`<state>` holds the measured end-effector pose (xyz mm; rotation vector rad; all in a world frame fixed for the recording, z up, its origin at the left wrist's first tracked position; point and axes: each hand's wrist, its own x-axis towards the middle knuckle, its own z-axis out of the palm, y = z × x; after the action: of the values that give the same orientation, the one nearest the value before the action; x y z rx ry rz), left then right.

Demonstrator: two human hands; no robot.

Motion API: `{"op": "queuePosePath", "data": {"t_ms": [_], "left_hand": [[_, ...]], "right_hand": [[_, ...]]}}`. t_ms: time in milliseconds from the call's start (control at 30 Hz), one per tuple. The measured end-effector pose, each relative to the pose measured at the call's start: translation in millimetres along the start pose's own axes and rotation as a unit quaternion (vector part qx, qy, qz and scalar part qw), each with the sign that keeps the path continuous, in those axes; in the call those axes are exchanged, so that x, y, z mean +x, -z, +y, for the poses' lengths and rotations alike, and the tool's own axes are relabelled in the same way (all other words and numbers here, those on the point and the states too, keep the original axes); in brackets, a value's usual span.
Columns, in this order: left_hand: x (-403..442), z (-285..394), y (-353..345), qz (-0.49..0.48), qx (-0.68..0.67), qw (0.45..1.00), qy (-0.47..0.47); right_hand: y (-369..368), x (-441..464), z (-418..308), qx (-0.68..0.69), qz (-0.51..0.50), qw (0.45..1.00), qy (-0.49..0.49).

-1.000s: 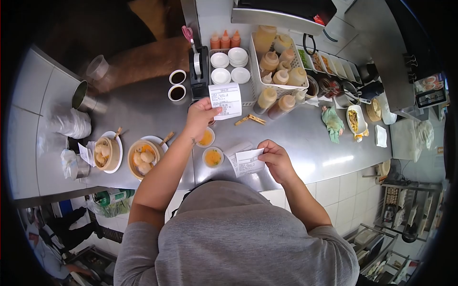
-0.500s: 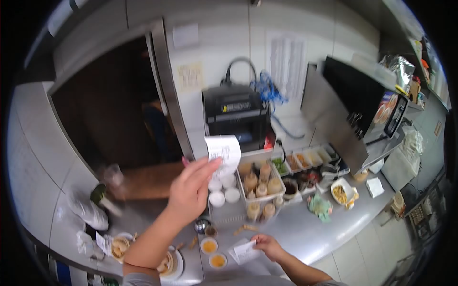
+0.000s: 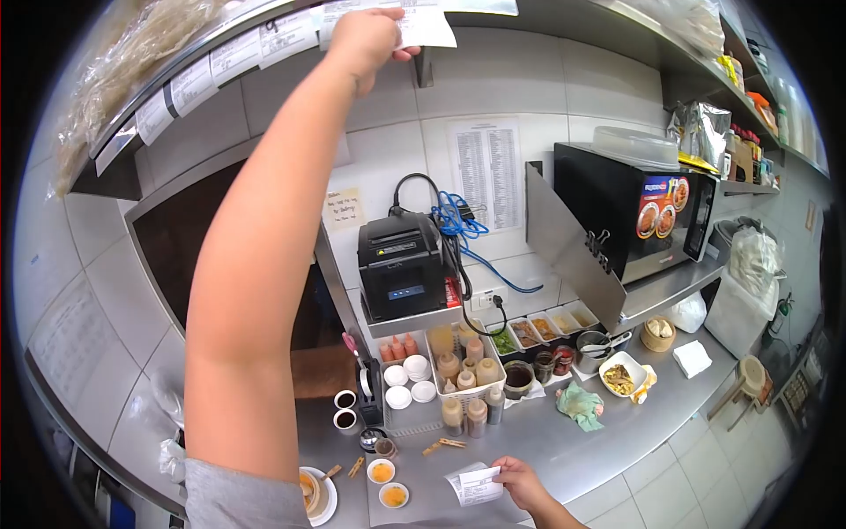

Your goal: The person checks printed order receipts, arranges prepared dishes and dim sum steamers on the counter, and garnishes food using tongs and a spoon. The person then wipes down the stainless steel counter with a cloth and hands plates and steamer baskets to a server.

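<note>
My left hand (image 3: 365, 44) is raised to the shelf edge at the top, its fingers pinching a white printed receipt (image 3: 429, 29). To its left, several order slips (image 3: 234, 55) hang in a row along the metal shelf edge (image 3: 181, 72). Low over the counter, my right hand (image 3: 522, 483) holds paper receipts (image 3: 478, 486) between thumb and fingers. Near these lie wooden clothespins (image 3: 443, 445) and two small bowls of yellow-orange food, one bowl (image 3: 394, 495) nearer me. My left forearm hides part of the wall opening.
A black receipt printer (image 3: 401, 269) stands on a small ledge. Sauce bottles fill a white basket (image 3: 467, 388), with several topping containers (image 3: 529, 333) behind. A green cloth (image 3: 580, 406) and a food bowl (image 3: 624, 377) sit right. A microwave (image 3: 634, 207) occupies the right shelf.
My left hand has risen from in front of the printer to the shelf edge with its receipt. The view has tilted upward. My right hand still holds its receipts low over the counter.
</note>
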<state>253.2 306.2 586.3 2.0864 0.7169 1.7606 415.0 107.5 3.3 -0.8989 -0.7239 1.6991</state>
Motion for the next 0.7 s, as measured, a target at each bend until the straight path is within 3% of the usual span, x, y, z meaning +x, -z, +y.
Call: {"op": "queuePosePath", "data": {"t_ms": [167,200,267,367,467,600,700], "left_hand": [[16,30,-2,-0.035,-0.032,0.999,0.026],[23,31,-15,0.034,-0.052,0.998,0.026],[32,21,-19,0.051,-0.093,0.994,0.002],[35,-1,-6,0.031,0.096,0.994,-0.046],[-9,8,-20,0.042,0.045,0.998,-0.001],[35,-8,-3,0.014,-0.015,0.999,0.033],[32,9,-14,0.036,-0.03,0.999,-0.012]], "right_hand": [[26,-33,-5,0.03,0.048,0.998,0.024],[27,-40,-10,0.032,0.06,0.997,0.03],[33,-54,-11,0.034,0.085,0.995,0.043],[43,-74,-5,0.04,0.121,0.99,0.062],[45,-96,0,0.052,0.156,0.984,0.075],[42,-113,17,0.055,0.188,0.976,0.097],[25,-122,23,0.08,0.217,0.963,0.138]]}}
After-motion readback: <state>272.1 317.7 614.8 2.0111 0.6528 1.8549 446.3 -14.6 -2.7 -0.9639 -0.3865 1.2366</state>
